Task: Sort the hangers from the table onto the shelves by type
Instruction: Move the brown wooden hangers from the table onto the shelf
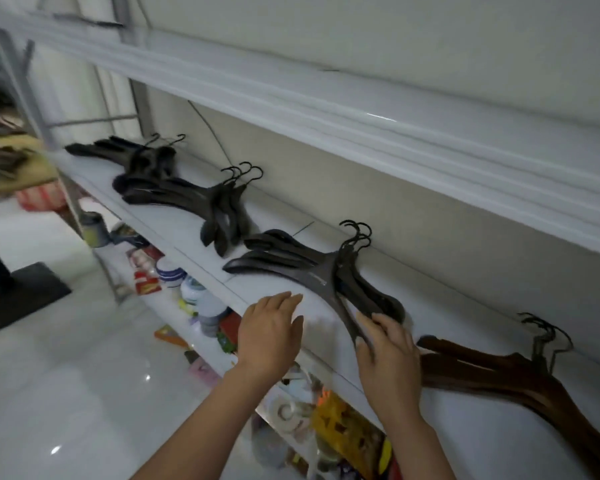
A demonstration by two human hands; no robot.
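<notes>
Dark hangers (321, 275) touching right hand (390, 351), left hand (271, 330) just beside

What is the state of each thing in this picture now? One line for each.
left hand: open, fingers straight, above the shelf edge
right hand: fingers straight, touching the near dark hangers' lower end
near dark hangers: stacked flat on the shelf, hooks toward the wall
middle black hangers: stacked flat
far black hangers: stacked flat
brown wooden hangers: stacked flat
</notes>
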